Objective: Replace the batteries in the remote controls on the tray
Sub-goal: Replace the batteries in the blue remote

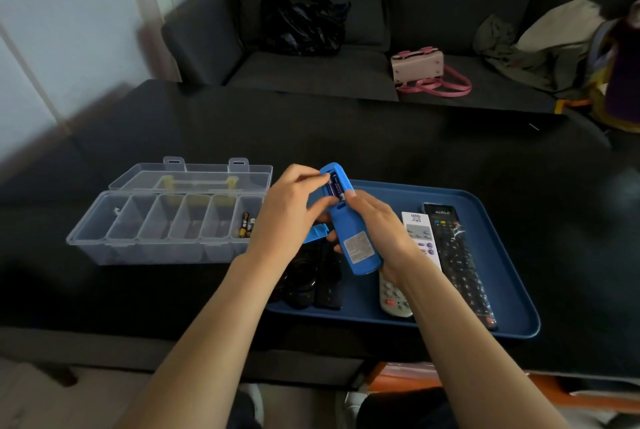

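Head view, centre of the frame: a blue remote (349, 220) is held back side up above the left part of a dark blue tray (498, 220), its battery compartment uncovered at the far end. The right hand (377, 231) wraps the remote's lower half from the right, thumb lying near the compartment. The left hand (291, 210) meets the remote from the left, its thumb and fingertips closed on a battery (335, 187) seated in the compartment; a blue cover (316, 233) shows just below this hand, and whether the hand holds it cannot be told.

On the tray, under the hands, lie two black remotes (311, 276). Right of centre lie a grey remote (394, 297), a white remote (420, 234) and a long black remote (457, 262), side by side.

Left of the tray, on the black table (346, 130), stands a clear compartment box (166, 220) with its lid open; loose batteries (246, 224) lie in its rightmost compartment.

Upper frame: a dark sofa (311, 61) bears a black bag (301, 19) and a pink handbag (419, 66).
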